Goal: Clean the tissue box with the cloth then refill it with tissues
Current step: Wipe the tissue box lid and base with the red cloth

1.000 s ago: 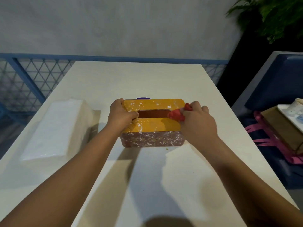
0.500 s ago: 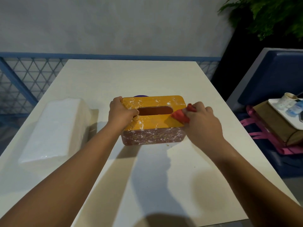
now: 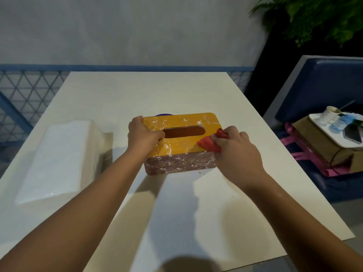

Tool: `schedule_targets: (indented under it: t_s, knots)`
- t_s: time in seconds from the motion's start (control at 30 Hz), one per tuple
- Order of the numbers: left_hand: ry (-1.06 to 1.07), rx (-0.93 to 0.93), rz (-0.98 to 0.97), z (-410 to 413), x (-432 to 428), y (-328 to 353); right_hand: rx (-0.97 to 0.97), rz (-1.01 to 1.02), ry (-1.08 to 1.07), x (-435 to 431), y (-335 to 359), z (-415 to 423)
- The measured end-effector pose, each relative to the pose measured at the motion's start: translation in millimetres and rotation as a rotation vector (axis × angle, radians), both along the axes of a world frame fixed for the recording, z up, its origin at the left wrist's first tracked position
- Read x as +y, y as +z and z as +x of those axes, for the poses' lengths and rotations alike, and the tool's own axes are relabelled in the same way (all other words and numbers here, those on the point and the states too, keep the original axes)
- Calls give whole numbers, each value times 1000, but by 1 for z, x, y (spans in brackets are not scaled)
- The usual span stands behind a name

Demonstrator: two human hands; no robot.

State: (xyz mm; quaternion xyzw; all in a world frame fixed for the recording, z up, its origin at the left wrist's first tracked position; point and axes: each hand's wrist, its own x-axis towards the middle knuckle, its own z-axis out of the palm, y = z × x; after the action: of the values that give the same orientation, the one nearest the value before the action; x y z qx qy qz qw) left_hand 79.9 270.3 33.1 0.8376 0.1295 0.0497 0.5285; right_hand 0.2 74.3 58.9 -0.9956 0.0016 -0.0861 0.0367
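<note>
box (image 3: 181, 147) one, cloth (image 3: 207, 143) one — left hand (image 3: 143, 134), right hand (image 3: 238, 153)

Body-wise it's just 2 arms in shot tbh. Bare left forearm (image 3: 88, 203) is uncovered skin from the frame edge right up to the wrist, slim & smooth, ending in a bare left hand (image 3: 143, 134). Same on the other side: bare right forearm (image 3: 294, 209), skin all the way, and a bare right hand (image 3: 235, 152) w/ knuckles showing clearly.
</note>
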Motion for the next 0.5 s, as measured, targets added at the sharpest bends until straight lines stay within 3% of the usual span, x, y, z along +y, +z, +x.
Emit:
schedule_targets:
  t_s: [0.23, 0.5]
  knots:
    - [-11, 7, -14, -2, 0, 1, 39, 26, -151, 14, 9, 70]
    - [20, 29, -31, -2, -3, 3, 25, -21, 19, 1, 3, 46]
